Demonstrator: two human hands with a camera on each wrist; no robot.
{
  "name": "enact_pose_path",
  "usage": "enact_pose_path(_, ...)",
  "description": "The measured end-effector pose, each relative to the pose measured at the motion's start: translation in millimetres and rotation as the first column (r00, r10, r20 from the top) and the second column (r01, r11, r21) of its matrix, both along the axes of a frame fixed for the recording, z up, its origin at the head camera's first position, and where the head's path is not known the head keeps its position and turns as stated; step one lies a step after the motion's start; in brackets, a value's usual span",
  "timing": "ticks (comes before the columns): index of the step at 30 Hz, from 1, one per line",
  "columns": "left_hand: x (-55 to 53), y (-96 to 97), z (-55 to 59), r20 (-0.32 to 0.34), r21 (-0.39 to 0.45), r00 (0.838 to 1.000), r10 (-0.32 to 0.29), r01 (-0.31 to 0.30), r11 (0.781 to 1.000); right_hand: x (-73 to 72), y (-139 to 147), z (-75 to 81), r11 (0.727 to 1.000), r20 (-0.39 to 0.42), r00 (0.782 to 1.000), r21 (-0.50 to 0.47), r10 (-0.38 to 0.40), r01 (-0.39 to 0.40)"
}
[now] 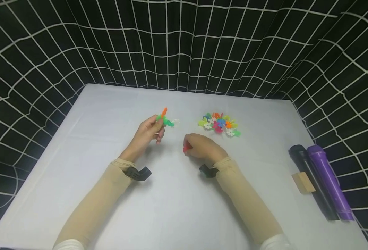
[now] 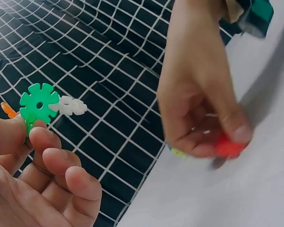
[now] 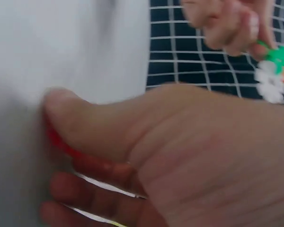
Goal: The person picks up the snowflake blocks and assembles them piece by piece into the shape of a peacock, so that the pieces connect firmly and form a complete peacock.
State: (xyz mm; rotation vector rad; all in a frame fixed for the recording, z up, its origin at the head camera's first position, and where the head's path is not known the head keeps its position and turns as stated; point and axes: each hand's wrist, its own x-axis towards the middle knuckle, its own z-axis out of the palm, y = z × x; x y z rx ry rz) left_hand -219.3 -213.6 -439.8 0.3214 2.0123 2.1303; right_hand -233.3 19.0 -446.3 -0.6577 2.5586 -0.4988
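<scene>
In the head view my left hand [image 1: 147,132] pinches a small cluster of joined snowflake discs between thumb and forefinger, above the table. Its parts are a green snowflake disc [image 2: 39,104], a white one [image 2: 72,105] and an orange one [image 2: 9,110]. My right hand [image 1: 204,147] pinches a red snowflake disc [image 2: 230,145] between thumb and fingertips, low over the table and apart from the cluster. The fingers partly cover the red disc in every view. Beyond the right hand lies a pile of loose snowflake discs [image 1: 221,123] in several colours.
A black tube [image 1: 315,184] and a purple tube [image 1: 330,184] lie at the right side of the white table [image 1: 171,208]. Against the black one sits a small wooden block [image 1: 304,182]. Black cloth with a white grid [image 1: 177,45] surrounds the table's back and sides.
</scene>
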Motion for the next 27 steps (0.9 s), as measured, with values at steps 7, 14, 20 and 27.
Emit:
enact_pose_path(7, 2.2, 5.3, -3.8, -0.030, -0.012, 1.000, 0.007, -0.007, 1.000, 11.8, 14.8, 13.9, 0.879, 0.099, 0.987, -0.450, -0.127, 0.158)
enact_pose_path(14, 7.8, 12.9, -3.9, -0.134, -0.058, 0.991, 0.016, -0.024, 0.998, 25.4, 9.3, 32.7, 0.627, 0.165, 0.924, -0.692, -0.344, 0.357)
enact_pose_path(20, 8.7, 16.4, -5.2, -0.151, -0.082, 0.988, 0.031, -0.043, 0.996, 32.9, 3.0, 33.3, 0.627, 0.092, 0.942, -0.725, -0.322, 0.285)
enact_pose_path(27, 9.9, 19.4, -6.3, -0.165, -0.116, 0.984, 0.062, -0.082, 0.990, 37.1, -2.0, 28.7, 0.610, 0.076, 0.952, -0.752, -0.297, 0.250)
